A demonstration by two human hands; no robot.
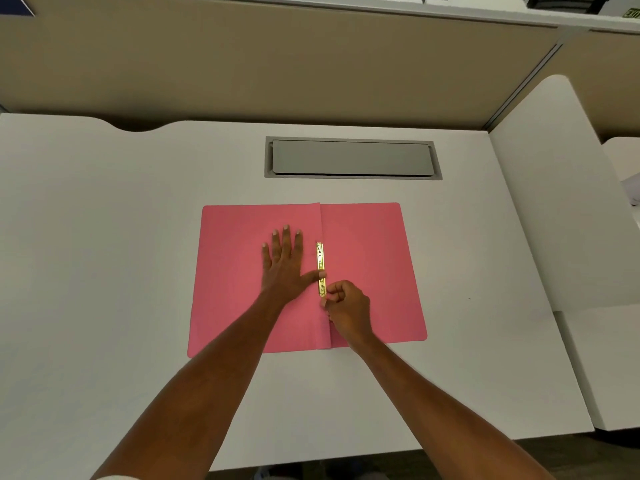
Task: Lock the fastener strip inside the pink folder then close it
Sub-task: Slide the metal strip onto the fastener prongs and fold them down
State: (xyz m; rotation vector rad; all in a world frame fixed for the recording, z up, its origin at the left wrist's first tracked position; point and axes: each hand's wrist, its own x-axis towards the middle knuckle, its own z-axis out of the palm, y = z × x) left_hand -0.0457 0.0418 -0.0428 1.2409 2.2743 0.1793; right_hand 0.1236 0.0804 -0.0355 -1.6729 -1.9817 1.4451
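Observation:
The pink folder (374,258) lies open and flat on the white desk, its spine running toward me. A gold metal fastener strip (320,261) lies along the spine. My left hand (285,265) presses flat on the left flap with fingers spread, its thumb resting across the strip's middle. My right hand (346,306) is curled at the strip's near end, thumb and fingertips pinching it. The near tip of the strip is hidden by those fingers.
The white desk (104,271) has a grey recessed cable hatch (351,158) behind the folder. A tan partition wall rises at the back. A white divider panel (554,202) stands at the right. The desk's front edge is close to my body.

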